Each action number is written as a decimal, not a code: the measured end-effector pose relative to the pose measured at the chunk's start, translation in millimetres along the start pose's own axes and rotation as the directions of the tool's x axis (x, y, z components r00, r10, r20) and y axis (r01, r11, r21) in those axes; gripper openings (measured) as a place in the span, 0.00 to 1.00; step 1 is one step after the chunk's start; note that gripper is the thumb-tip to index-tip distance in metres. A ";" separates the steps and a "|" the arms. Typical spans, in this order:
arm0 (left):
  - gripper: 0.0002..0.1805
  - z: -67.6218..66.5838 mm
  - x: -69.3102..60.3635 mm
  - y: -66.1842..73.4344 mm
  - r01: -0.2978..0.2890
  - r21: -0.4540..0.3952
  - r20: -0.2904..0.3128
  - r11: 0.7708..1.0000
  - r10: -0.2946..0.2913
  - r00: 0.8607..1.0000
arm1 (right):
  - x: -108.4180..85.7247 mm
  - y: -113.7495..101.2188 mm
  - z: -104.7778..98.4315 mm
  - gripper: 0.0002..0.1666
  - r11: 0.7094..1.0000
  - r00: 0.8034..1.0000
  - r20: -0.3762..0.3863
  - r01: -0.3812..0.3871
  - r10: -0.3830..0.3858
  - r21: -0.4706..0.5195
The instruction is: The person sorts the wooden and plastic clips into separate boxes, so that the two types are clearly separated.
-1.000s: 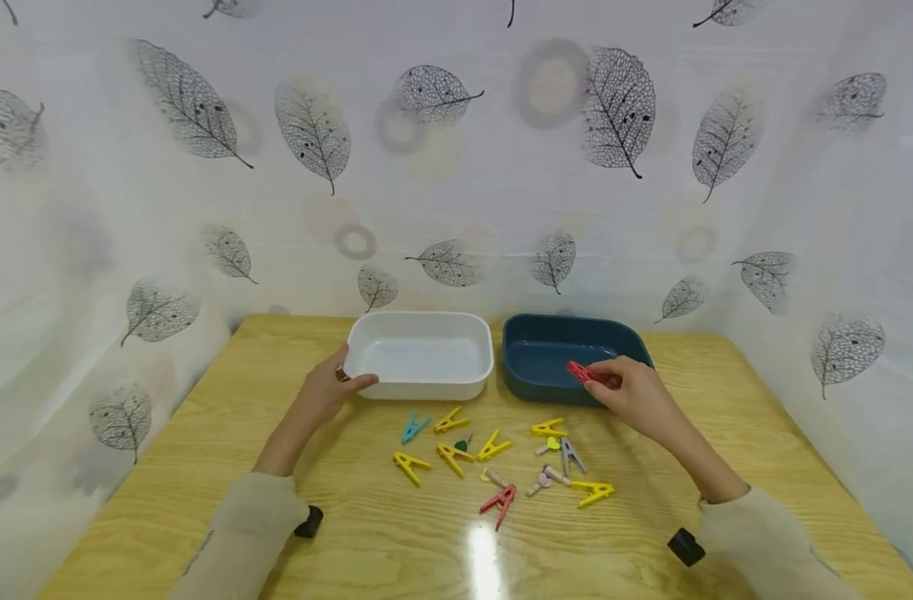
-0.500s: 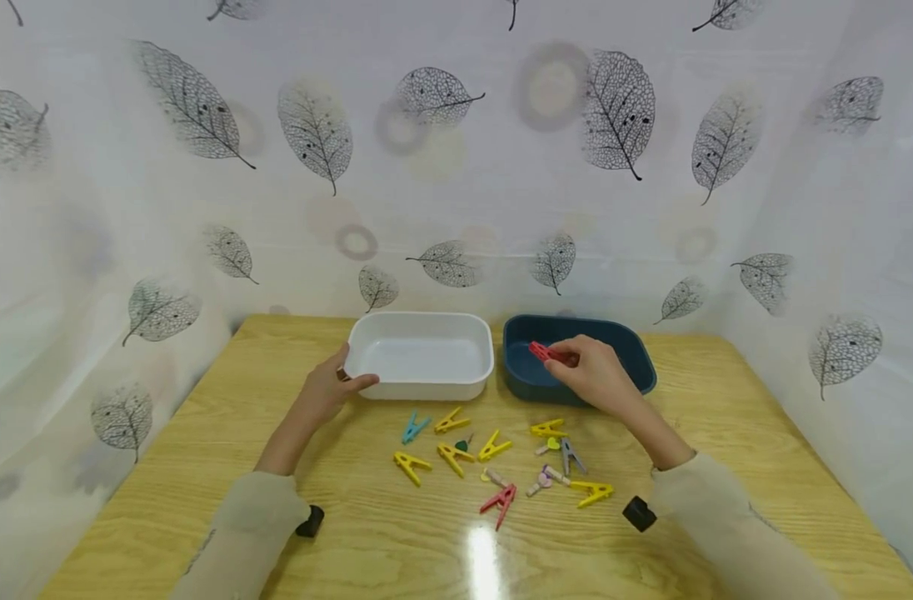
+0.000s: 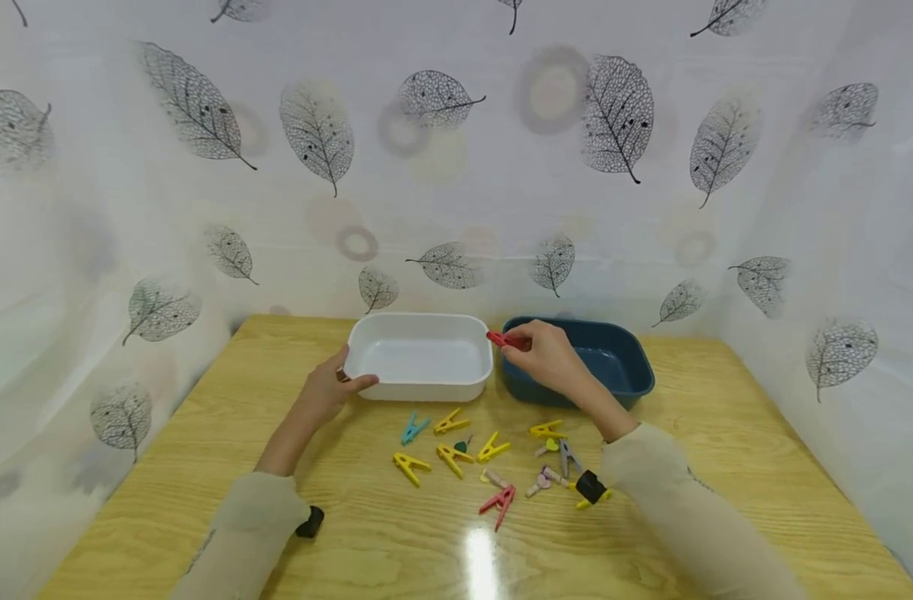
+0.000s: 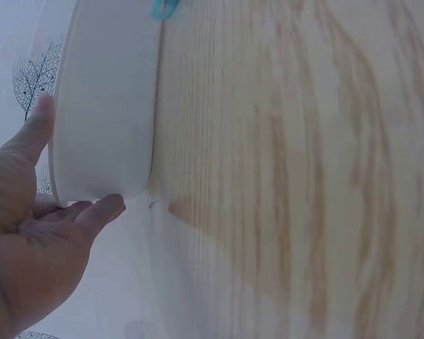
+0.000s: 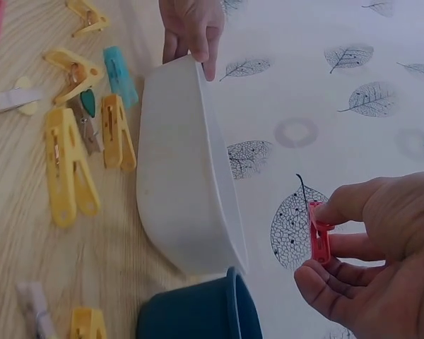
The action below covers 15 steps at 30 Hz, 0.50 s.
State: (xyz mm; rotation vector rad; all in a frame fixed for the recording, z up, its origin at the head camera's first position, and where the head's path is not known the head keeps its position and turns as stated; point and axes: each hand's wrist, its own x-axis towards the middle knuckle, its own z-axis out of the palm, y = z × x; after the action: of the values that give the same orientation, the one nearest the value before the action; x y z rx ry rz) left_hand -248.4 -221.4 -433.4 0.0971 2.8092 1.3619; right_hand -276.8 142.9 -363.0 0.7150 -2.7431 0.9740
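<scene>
My right hand [image 3: 549, 361] pinches a red clothespin [image 3: 501, 338] between thumb and fingers. It hovers over the left end of the dark blue basin [image 3: 629, 398], with the clothespin's tip near the right rim of the white basin [image 3: 419, 392]. In the right wrist view the red clothespin [image 5: 320, 233] stands out from the fingertips, above both rims. At the white basin's left front corner, my left hand [image 3: 326, 390] grips the wall, thumb at the front and fingers around the side. The left wrist view shows that hand [image 4: 49, 233] touching the basin's wall [image 4: 109, 106].
In front of the basins lie several yellow clothespins [image 3: 409, 468], a blue one [image 3: 414, 428], a grey one [image 3: 567, 457] and a red one [image 3: 499, 505]. Small wooden pegs [image 3: 496, 478] with coloured decorations lie among them. A leaf-patterned curtain [image 3: 456, 167] surrounds the wooden table [image 3: 366, 533].
My right hand has moved left across the dark blue basin with the red clothespin, toward the white basin's right rim. My left hand has stayed at the white basin's corner.
</scene>
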 end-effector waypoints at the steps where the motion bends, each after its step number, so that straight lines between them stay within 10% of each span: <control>1: 0.54 -0.2 -0.1 -0.2 0.005 -0.003 -0.001 1.000 -0.005 1.000 | 3.8 -1.8 2.7 0.14 1.000 1.000 0.000 0.006 -0.006 -0.006; 15: 0.53 0.1 0.8 -0.7 -0.008 -0.016 -0.010 1.000 0.008 1.000 | 44.4 -22.4 35.5 0.13 0.994 0.993 0.058 0.104 -0.103 -0.018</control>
State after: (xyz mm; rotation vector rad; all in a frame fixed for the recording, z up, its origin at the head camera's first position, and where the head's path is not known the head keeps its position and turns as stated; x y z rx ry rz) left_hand -249.3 -221.7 -434.0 0.1016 2.8078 1.3904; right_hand -304.2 88.3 -365.4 0.8850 -2.7291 0.9159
